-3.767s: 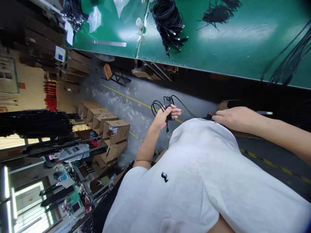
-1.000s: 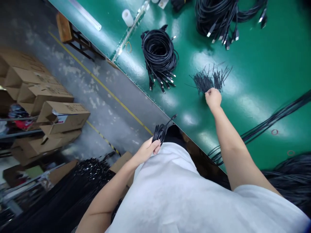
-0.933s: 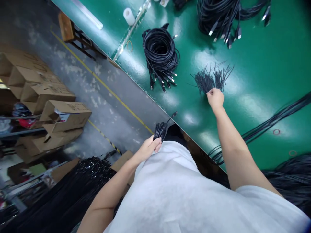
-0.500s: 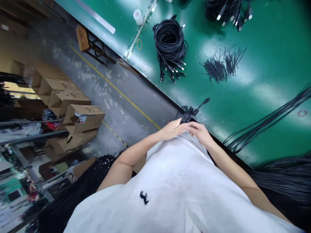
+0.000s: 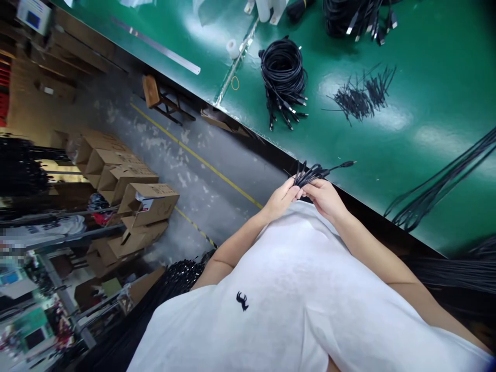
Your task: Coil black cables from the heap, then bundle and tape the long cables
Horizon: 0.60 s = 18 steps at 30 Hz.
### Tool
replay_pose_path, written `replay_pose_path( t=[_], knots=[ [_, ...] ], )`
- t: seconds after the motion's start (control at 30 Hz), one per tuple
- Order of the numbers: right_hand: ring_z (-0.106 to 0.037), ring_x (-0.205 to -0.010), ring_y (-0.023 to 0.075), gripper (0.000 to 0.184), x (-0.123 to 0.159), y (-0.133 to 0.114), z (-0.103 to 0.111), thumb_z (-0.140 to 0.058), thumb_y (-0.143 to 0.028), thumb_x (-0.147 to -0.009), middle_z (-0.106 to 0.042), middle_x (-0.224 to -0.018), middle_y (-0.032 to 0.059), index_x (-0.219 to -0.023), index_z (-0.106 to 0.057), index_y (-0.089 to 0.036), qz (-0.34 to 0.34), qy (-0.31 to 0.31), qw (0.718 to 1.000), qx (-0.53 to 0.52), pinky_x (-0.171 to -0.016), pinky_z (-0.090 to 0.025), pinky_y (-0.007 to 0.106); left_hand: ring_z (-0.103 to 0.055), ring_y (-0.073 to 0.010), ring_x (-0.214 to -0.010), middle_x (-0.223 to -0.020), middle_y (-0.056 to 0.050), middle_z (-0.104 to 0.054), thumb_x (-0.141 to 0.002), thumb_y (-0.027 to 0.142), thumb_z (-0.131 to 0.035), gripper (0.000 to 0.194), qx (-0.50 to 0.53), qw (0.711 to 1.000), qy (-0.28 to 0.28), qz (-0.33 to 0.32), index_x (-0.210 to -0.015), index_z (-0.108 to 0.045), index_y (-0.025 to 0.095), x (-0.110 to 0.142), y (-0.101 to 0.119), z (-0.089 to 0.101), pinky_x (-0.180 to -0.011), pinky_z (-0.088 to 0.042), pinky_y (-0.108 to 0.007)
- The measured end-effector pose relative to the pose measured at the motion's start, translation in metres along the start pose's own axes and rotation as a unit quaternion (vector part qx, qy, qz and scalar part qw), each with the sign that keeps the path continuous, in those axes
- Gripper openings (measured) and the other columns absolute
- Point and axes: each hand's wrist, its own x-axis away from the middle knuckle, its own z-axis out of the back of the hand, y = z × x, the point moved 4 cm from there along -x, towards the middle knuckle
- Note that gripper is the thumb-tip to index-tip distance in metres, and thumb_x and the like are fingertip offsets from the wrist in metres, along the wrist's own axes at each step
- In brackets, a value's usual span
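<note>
Close to my body, at the table's near edge, a coiled black cable (image 5: 309,174) is held between both hands. My left hand (image 5: 284,198) closes on the coil's left side, thumb and fingers pinched together. On the other side my right hand (image 5: 324,196) grips it with bent fingers. One plug end (image 5: 347,164) sticks out to the right over the green table. A thin dark strand, perhaps a tie, juts out near my left fingers. The undersides of the fingers are partly hidden.
On the green table (image 5: 360,165) lie a stack of coiled cables (image 5: 284,67), a heap of short black ties (image 5: 362,95), a rubber band (image 5: 235,83) and long loose cables (image 5: 437,186). Another cable pile (image 5: 349,20) lies further back. Cardboard boxes (image 5: 145,204) and a wooden stool (image 5: 153,93) stand at the left.
The coil has turned in my hands, so its plug end now points right rather than up and right. My hands have risen slightly, and the view has shifted a little.
</note>
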Motion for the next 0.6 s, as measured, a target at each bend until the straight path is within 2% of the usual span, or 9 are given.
replay_pose_path(
  t=[0.07,0.1,0.13,0.2,0.3,0.37,0.43,0.5,0.6],
  knots=[
    [-0.055,-0.067,0.0137,0.023,0.005,-0.005,-0.003,-0.063,-0.038,-0.082,-0.062,-0.071,0.0028,-0.076,-0.066,-0.016,0.070,0.020,0.988,0.134,-0.067,-0.045,0.029,-0.043,-0.0092,-0.067,-0.074,0.002,-0.049,-0.099,0.048,-0.038,0.038,-0.048,0.999,0.021,0.007,-0.099,-0.057,0.015,0.003,0.000,0.008,-0.069,-0.039,-0.024],
    [-0.056,-0.070,0.0143,0.022,0.008,-0.011,-0.003,-0.060,-0.036,-0.087,-0.064,-0.077,0.0040,-0.080,-0.068,-0.017,0.129,0.041,0.964,0.230,-0.068,-0.045,0.029,-0.043,-0.0091,-0.066,-0.073,0.002,-0.049,-0.099,0.046,-0.038,0.037,-0.068,0.997,0.032,0.008,-0.093,-0.057,0.015,0.003,-0.001,0.011,-0.069,-0.039,-0.024],
    [-0.057,-0.073,0.0148,0.022,0.011,-0.019,-0.003,-0.056,-0.033,-0.091,-0.065,-0.081,0.0053,-0.084,-0.069,-0.017,0.197,0.056,0.920,0.335,-0.069,-0.044,0.029,-0.043,-0.0092,-0.066,-0.073,0.002,-0.050,-0.099,0.043,-0.037,0.036,-0.087,0.995,0.041,0.010,-0.090,-0.057,0.015,0.004,-0.001,0.014,-0.068,-0.039,-0.024],
    [-0.058,-0.079,0.0163,0.025,0.015,-0.031,-0.009,-0.049,-0.026,-0.097,-0.067,-0.087,0.0079,-0.090,-0.070,-0.015,0.342,0.046,0.780,0.523,-0.071,-0.043,0.030,-0.045,-0.0100,-0.066,-0.072,0.002,-0.052,-0.100,0.038,-0.037,0.032,-0.127,0.991,0.044,0.012,-0.097,-0.059,0.015,0.004,-0.003,0.018,-0.069,-0.039,-0.025],
    [-0.059,-0.101,0.0194,0.026,0.015,-0.039,-0.018,-0.044,-0.016,-0.099,-0.068,-0.107,0.0102,-0.100,-0.070,-0.013,0.503,-0.076,0.556,0.657,-0.085,-0.042,0.034,-0.047,-0.0116,-0.067,-0.073,0.001,-0.054,-0.098,0.034,-0.039,0.031,-0.176,0.984,0.026,0.030,-0.110,-0.060,0.015,0.003,-0.006,0.022,-0.069,-0.038,-0.026],
    [-0.052,-0.119,0.0215,0.025,0.011,-0.041,-0.021,-0.044,-0.015,-0.099,-0.064,-0.123,0.0103,-0.106,-0.068,-0.013,0.552,-0.154,0.461,0.678,-0.098,-0.038,0.037,-0.047,-0.0118,-0.066,-0.071,0.001,-0.054,-0.097,0.032,-0.041,0.027,-0.176,0.983,0.002,0.061,-0.102,-0.061,0.014,0.002,-0.011,0.024,-0.067,-0.037,-0.026],
    [-0.051,-0.119,0.0227,0.025,0.008,-0.044,-0.023,-0.043,-0.017,-0.100,-0.064,-0.120,0.0108,-0.101,-0.067,-0.012,0.562,-0.203,0.412,0.688,-0.100,-0.036,0.039,-0.046,-0.0110,-0.063,-0.066,0.002,-0.052,-0.094,0.031,-0.045,0.023,-0.137,0.986,-0.033,0.090,-0.090,-0.060,0.014,0.001,-0.018,0.025,-0.065,-0.036,-0.026],
    [-0.056,-0.101,0.0212,0.025,0.007,-0.047,-0.026,-0.043,-0.017,-0.100,-0.066,-0.102,0.0096,-0.092,-0.066,-0.013,0.557,-0.234,0.381,0.700,-0.091,-0.038,0.037,-0.043,-0.0100,-0.061,-0.063,0.004,-0.048,-0.091,0.035,-0.051,0.023,-0.068,0.989,-0.072,0.105,-0.082,-0.058,0.015,-0.001,-0.025,0.025,-0.064,-0.034,-0.026],
    [-0.052,-0.077,0.0173,0.023,0.010,-0.051,-0.031,-0.043,-0.015,-0.100,-0.061,-0.084,0.0057,-0.092,-0.065,-0.014,0.558,-0.256,0.336,0.714,-0.074,-0.035,0.033,-0.041,-0.0088,-0.060,-0.061,0.005,-0.046,-0.083,0.045,-0.062,0.032,0.039,0.989,-0.092,0.109,-0.075,-0.054,0.015,-0.003,-0.033,0.024,-0.062,-0.032,-0.025]
  ],
)
